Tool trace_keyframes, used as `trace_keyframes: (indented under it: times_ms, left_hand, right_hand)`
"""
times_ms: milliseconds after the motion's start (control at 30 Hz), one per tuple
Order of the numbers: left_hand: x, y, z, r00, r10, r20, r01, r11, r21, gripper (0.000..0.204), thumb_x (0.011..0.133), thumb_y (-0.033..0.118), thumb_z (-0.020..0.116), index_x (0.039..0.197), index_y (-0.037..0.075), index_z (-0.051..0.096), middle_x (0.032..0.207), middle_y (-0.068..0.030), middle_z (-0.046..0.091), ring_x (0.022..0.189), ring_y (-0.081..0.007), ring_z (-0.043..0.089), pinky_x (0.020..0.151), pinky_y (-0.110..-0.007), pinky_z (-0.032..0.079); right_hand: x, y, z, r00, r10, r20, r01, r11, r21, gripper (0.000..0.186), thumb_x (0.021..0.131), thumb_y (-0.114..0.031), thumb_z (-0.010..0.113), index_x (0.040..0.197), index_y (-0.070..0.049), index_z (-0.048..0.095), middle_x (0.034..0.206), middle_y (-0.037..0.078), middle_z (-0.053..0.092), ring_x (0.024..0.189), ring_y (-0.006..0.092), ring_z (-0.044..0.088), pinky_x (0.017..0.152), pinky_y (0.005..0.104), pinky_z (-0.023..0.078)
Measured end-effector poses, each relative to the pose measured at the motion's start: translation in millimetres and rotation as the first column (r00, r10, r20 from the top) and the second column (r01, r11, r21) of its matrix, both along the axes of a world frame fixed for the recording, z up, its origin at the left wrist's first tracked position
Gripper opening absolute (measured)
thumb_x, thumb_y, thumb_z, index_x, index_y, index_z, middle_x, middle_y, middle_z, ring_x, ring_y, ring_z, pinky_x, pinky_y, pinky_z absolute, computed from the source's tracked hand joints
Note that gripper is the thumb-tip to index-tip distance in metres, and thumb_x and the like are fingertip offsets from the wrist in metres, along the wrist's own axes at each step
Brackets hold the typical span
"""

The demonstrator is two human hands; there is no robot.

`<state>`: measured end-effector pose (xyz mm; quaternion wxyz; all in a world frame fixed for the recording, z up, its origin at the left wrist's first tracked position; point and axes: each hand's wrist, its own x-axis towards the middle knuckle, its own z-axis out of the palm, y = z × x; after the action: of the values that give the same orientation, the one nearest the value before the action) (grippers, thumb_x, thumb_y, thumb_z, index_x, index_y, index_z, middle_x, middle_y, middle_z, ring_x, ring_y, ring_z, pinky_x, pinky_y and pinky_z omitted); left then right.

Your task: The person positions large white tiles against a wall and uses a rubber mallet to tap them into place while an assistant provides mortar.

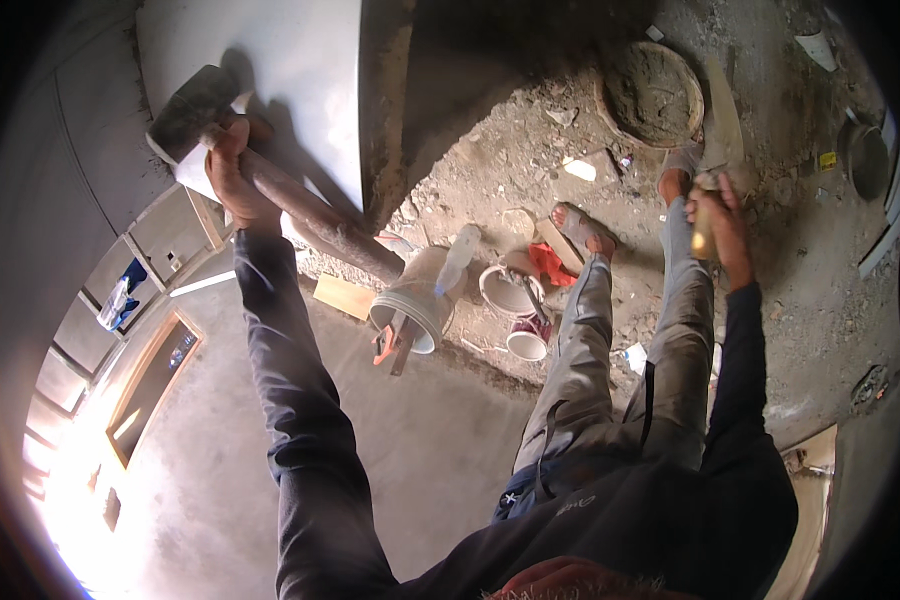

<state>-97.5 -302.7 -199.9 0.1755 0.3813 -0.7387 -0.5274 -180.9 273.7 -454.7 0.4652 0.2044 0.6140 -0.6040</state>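
Observation:
My left hand (240, 185) grips a mallet (195, 105) just below its dark blocky head, beside a white panel (305, 70) at the upper left. A long, thick shaft (340, 225) runs from that hand down toward a bucket (400, 315). My right hand (730, 225), at the right above my leg, is closed on a short tool (702, 232) with a pale yellowish handle; its working end is blurred and unclear. A round basin (650, 90) of grey material sits on the ground above that hand, beside a long pale board (720, 100).
An orange-handled saw (384, 342) and a plastic bottle (458, 258) are at the bucket. Small pots (526, 342), a red item (552, 265) and rubble (560, 115) lie by my feet. A wooden-framed opening (145, 400) is at the left, another pan (860, 160) at the far right.

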Motion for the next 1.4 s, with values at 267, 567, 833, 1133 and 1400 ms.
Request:
trace_keyframes:
  times_ms: [267,567,833,1133,1400]
  left_hand:
    - [13,-4,-5,1.000,-0.025,0.002,0.026,0.996,-0.085,0.027,0.090,0.028,0.060,0.087,0.002,0.065,0.084,-0.0044,0.062,0.077,-0.0145,0.055,0.073,-0.031,0.044]
    - [9,-15,-20,0.992,-0.129,-0.009,0.123,0.958,-0.259,0.028,0.087,0.031,0.063,0.081,0.003,0.064,0.080,-0.0038,0.060,0.076,-0.0161,0.055,0.074,-0.031,0.043]
    - [-4,3,-10,0.998,-0.056,-0.028,0.051,0.988,-0.146,0.031,0.085,0.035,0.063,0.078,0.005,0.063,0.076,-0.0028,0.057,0.075,-0.0150,0.053,0.073,-0.029,0.041]
    - [-8,17,-2,0.999,0.017,-0.050,-0.017,1.000,-0.006,0.031,0.084,0.036,0.065,0.078,0.006,0.064,0.079,-0.0030,0.058,0.079,-0.0151,0.053,0.076,-0.030,0.041]
    - [-4,10,-7,0.995,0.022,-0.100,-0.017,0.999,0.044,0.027,0.082,0.032,0.066,0.077,0.006,0.062,0.078,-0.0027,0.058,0.078,-0.0147,0.052,0.076,-0.029,0.040]
  right_hand:
    - [-28,-223,48,0.953,-0.182,-0.243,0.110,0.953,-0.282,0.033,0.098,-0.041,0.066,0.097,-0.009,0.062,0.067,-0.004,0.051,0.056,0.0059,0.046,0.049,0.0245,0.037]
    - [-101,-325,86,0.861,-0.114,-0.496,-0.002,0.974,-0.226,0.045,0.094,-0.048,0.070,0.082,-0.006,0.057,0.064,-0.001,0.051,0.052,0.0097,0.047,0.047,0.0292,0.041]
    - [-27,-335,79,0.748,-0.040,-0.663,-0.081,0.985,-0.151,0.049,0.092,-0.045,0.073,0.084,0.001,0.062,0.064,0.010,0.058,0.060,0.0121,0.053,0.054,0.0341,0.046]
    - [99,-315,103,0.909,0.037,-0.415,-0.215,0.895,-0.391,0.034,0.099,-0.037,0.067,0.090,-0.004,0.063,0.065,0.001,0.056,0.052,0.0094,0.049,0.046,0.0324,0.040]
    - [129,-245,133,0.985,0.085,0.147,0.042,0.717,-0.695,0.031,0.100,-0.036,0.063,0.087,-0.008,0.063,0.058,-0.002,0.053,0.046,0.0069,0.049,0.044,0.0267,0.041]
